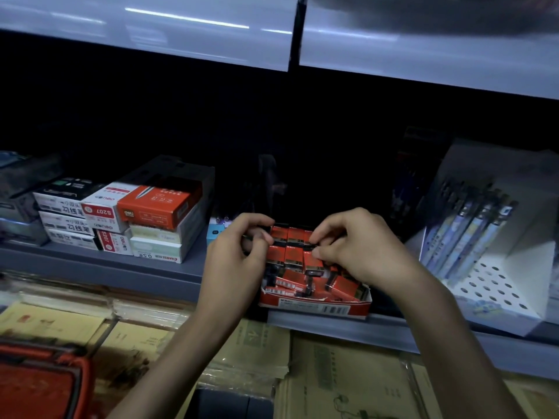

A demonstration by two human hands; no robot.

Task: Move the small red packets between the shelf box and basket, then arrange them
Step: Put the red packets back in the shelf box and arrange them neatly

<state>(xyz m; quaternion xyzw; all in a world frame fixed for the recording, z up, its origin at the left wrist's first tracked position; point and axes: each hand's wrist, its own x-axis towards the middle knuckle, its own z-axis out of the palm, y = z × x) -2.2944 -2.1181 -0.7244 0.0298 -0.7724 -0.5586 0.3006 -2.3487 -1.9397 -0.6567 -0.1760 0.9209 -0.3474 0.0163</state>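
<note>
A red shelf box (317,306) sits at the front edge of the grey shelf and holds several small red packets (292,257). Some stand in neat rows at the back, others lie loose toward the front. My left hand (239,255) curls its fingers on the left end of the upright rows. My right hand (357,249) pinches the right end of the same rows. A red basket (39,385) shows at the bottom left corner, its inside blurred.
Stacked stationery boxes (145,219) stand on the shelf to the left. A white display of blue pens (472,234) stands to the right. Brown paper pads (341,373) lie on the level below. The upper shelf overhangs the dark back.
</note>
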